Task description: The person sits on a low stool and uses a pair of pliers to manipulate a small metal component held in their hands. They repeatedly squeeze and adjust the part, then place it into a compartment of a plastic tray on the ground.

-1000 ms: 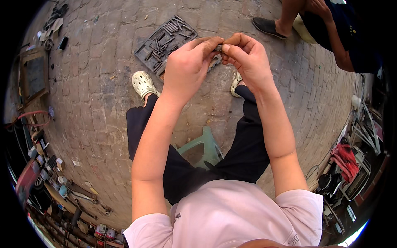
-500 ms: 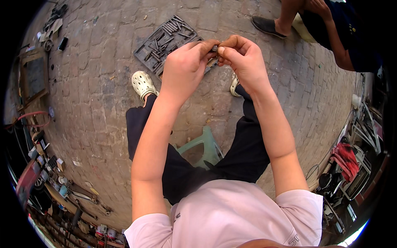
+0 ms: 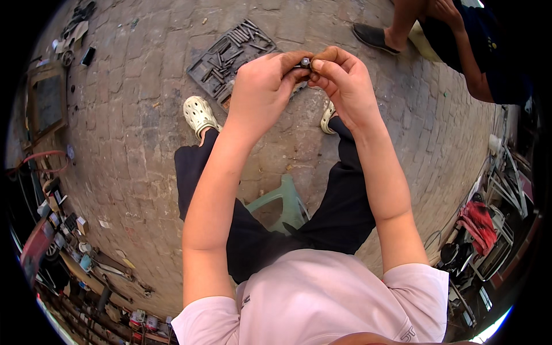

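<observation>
My left hand pinches a small dark metal piece with a shiny round or six-sided end, perhaps a bit or a small socket. From the other side my right hand is closed, its thumb and forefinger touching the same piece. Most of it is hidden by the fingers. Below the hands, on the brick floor, lies an open grey tool case with several dark metal bits scattered in it. The left hand partly covers the case's near right side.
A green plastic stool is between my legs. At the upper right another person's foot in a dark shoe rests on the bricks. Tools and boxes crowd the left edge; a red cloth and metal frames lie at the right.
Both hands have shifted slightly to the right and away from me. The metal piece has turned, and its shiny end now shows between the fingertips.
</observation>
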### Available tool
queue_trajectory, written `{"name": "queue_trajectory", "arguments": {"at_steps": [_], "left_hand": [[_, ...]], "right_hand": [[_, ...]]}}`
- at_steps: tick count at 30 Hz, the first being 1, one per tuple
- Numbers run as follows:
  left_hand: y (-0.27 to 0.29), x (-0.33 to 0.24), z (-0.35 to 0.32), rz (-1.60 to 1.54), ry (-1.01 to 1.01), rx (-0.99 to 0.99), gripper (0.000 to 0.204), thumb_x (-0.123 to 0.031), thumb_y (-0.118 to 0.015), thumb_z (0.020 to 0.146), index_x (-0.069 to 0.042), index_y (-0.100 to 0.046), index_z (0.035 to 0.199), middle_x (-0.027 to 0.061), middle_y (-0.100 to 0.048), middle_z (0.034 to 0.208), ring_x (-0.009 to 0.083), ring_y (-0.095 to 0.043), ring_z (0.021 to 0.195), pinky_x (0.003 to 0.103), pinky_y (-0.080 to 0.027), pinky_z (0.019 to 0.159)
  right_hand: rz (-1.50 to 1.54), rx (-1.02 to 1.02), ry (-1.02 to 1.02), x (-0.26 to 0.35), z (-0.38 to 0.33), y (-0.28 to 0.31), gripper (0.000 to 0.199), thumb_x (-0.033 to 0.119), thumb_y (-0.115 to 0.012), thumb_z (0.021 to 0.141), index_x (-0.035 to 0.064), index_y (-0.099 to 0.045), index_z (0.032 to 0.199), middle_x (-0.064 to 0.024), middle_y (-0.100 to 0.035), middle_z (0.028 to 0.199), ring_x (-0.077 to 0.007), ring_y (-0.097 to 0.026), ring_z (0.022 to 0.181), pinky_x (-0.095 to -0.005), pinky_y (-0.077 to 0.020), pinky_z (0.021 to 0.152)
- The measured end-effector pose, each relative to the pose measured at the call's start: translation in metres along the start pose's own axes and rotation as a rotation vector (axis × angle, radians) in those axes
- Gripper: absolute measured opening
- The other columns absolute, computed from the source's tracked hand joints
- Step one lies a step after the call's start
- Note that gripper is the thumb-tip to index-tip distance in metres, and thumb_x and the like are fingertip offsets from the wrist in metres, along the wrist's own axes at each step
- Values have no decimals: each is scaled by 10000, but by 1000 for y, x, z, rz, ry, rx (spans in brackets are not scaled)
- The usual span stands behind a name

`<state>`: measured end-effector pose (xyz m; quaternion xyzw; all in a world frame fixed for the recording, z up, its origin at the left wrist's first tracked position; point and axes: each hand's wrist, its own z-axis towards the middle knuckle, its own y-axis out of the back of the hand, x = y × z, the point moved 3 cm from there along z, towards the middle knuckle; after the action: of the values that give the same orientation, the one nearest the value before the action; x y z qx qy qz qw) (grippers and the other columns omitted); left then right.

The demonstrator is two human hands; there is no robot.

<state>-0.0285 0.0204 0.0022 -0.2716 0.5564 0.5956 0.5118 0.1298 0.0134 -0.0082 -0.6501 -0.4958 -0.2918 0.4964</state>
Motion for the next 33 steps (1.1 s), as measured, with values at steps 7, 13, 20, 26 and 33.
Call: {"name": "queue_trajectory", "arguments": {"at_steps": [7,13,20,26,33], "left_hand": [[1,2,2,63,-20,-1,255,-24,-665,808,-57,-698,1059,115,-701,875,239,-672,749,321,-514,660],[2,2,-2,167,-25,11,268,-16,-653,802,-73,-696,1060,118,-690,862,281,-661,773,344,-514,679],[5,-1,-3,185,-71,2,292,-3,-648,783,-80,-696,1060,127,-686,857,288,-660,775,351,-515,683],[1,5,-5,154,-40,46,263,-30,-659,776,-44,-681,1038,130,-665,808,305,-648,768,377,-518,674],[-1,4,-3,132,-72,37,289,0,-650,765,-52,-689,1046,132,-672,805,292,-657,766,363,-520,672]], "right_hand": [[28,-19,22,-6,3,0,112,80,-647,873,-18,-628,925,-49,-661,840,-103,-631,737,-234,-511,697],[-69,-60,61,-12,5,-1,129,87,-657,867,-21,-626,929,-56,-665,847,-101,-631,724,-230,-510,693],[27,-86,6,-12,1,-9,115,68,-649,858,-25,-620,918,-71,-662,828,-107,-635,719,-231,-518,698],[-151,-44,25,-11,0,-3,53,14,-590,887,-33,-589,912,-76,-638,879,-143,-662,790,-292,-581,761],[-107,-93,33,-10,-1,-3,123,64,-635,847,-41,-609,905,-86,-659,830,-116,-644,731,-252,-548,701]]}}
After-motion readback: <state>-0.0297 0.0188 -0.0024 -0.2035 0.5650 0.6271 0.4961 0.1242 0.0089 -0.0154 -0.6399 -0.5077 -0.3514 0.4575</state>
